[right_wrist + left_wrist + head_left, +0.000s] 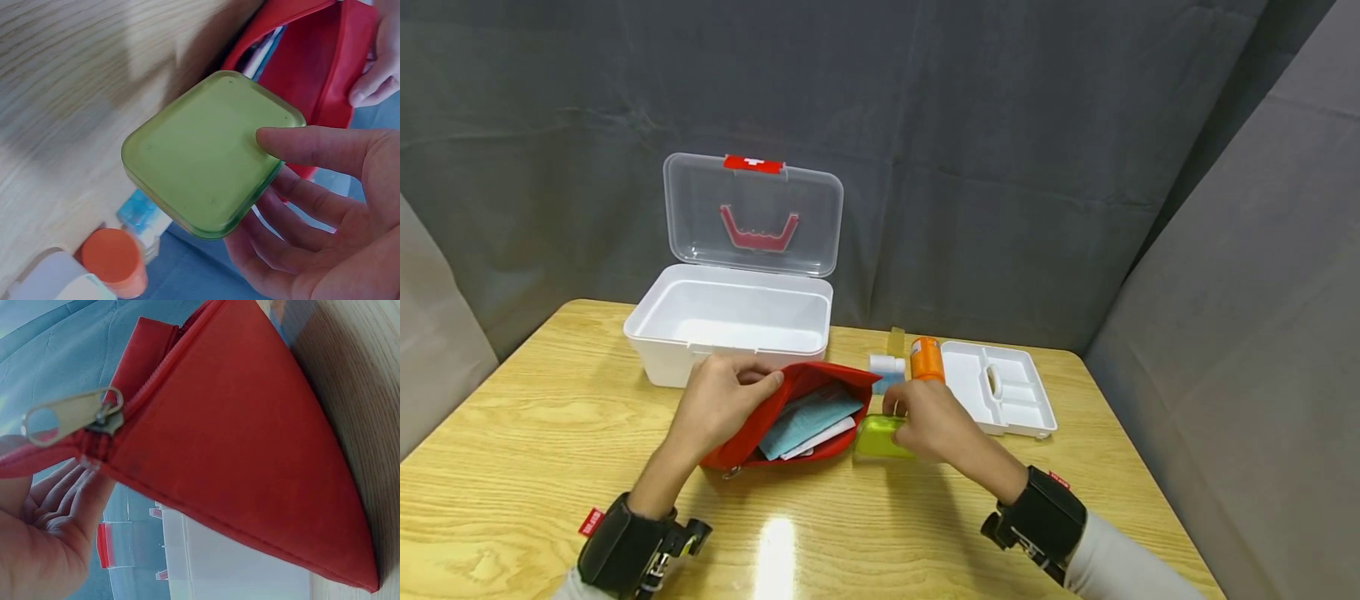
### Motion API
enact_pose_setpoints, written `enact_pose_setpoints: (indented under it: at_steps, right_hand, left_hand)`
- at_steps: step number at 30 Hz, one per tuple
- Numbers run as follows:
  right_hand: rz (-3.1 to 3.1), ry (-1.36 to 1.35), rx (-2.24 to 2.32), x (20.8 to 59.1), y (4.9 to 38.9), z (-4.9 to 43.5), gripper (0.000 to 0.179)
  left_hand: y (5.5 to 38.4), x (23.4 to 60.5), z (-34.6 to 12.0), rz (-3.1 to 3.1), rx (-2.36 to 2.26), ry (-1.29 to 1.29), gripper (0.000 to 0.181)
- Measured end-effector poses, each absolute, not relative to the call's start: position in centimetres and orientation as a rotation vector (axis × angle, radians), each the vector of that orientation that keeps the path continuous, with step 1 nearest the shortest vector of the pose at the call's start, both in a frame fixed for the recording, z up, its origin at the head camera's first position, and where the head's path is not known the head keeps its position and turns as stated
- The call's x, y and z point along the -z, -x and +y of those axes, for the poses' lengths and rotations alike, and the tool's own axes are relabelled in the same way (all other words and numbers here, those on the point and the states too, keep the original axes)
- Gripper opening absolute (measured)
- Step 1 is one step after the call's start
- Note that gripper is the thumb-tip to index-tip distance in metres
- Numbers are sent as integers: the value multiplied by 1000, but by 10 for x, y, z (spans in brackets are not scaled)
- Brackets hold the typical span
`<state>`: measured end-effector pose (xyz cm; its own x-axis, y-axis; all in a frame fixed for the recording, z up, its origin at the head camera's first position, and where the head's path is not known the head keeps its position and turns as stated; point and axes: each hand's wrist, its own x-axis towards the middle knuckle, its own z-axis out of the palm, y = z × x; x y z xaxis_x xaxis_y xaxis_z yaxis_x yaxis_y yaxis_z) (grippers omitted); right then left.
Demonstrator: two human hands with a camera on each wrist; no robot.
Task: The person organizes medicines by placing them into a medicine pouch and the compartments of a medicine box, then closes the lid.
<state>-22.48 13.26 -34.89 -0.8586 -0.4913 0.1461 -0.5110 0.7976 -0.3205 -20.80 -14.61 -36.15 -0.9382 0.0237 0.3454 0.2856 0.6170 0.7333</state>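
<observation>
My left hand (721, 398) pinches the upper edge of a red zippered pouch (237, 444), holding its mouth wide. Inside the pouch lie a folded light-blue cloth-like item (811, 418) and a white packet (827, 437). A metal zipper pull (69, 417) hangs at the pouch's near corner. With thumb and fingers my right hand (934, 418) grips a flat, translucent yellow-green case (206, 150) with rounded corners, close beside the pouch's right end. The thumb lies on the case's broad face and the other fingers are behind it.
Behind the pouch stands a white first-aid box (737, 312) with its clear lid (752, 183) raised. An orange bottle (927, 358), a white-capped bottle with a blue lower part (887, 371) and a white compartment tray (1022, 392) stand beyond my right hand on the wooden table (535, 433).
</observation>
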Motion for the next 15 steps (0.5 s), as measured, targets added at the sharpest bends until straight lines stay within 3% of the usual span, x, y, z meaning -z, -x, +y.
enact_pose_setpoints:
  at_steps: [15]
  right_hand:
    - [-2659,-870,-705,335,211,106,23]
  left_hand:
    - [208,362,-147,-2542,1244,239,11]
